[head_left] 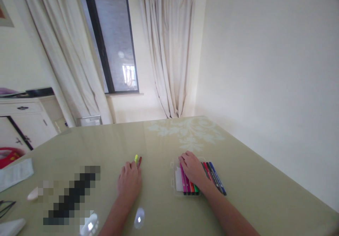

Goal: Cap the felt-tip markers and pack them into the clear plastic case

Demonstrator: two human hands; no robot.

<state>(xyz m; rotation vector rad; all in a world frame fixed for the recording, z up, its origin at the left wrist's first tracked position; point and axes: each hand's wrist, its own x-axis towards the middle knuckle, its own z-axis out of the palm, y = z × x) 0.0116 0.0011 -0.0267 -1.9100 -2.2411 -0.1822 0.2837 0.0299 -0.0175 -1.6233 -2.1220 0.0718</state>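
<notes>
My left hand (129, 182) rests on the table with its fingers curled over a yellow marker (136, 157) and a brown marker (139, 162), whose far ends poke out past the fingertips. To the right, my right hand (194, 169) lies over a clear plastic case (173, 183). Its bent fingertips are at the far end of a magenta marker (182, 181) in the case. Beside that one lie more markers, among them an orange marker (192, 187) and a green marker (196, 188). Black, red and blue markers (217, 179) lie side by side, right of my wrist, partly hidden by it.
At the left of the glossy table (159, 215) are a blurred-out dark object (74, 197), a pale rounded object (33, 193), a face mask (16, 174) and a black cable (7, 206). A wall (278, 88) runs along the table's right edge.
</notes>
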